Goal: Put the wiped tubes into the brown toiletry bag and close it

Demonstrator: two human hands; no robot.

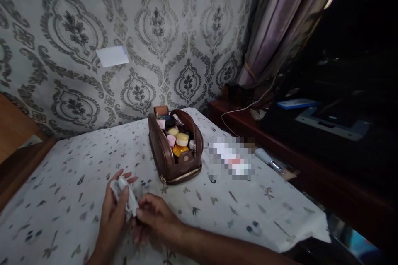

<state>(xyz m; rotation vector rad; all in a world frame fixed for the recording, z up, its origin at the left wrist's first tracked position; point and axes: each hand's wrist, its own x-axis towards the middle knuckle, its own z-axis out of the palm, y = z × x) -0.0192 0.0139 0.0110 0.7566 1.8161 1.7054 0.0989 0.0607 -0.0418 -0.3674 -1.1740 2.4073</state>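
Left hand has its grip closed round a white tube, thumb along it; crumpled white wrap in the same palm, paper or cloth, can't tell. Tube sits between both hands, long axis slanting from the left fingers down toward the right hand, whose grip is narrow, thumb and finger pinching the near end. Surface below: white printed cover, slightly creased. Bag lies ahead and right of the tube, well apart, right hand nearer: brown, leather-looking, boxy, gold zip, mouth gaping, round-lidded jars inside, one amber. Right of it, a pixelated patch, contents can't tell, then a pale-handled brush, slim, shiny-banded, near the surface's right edge
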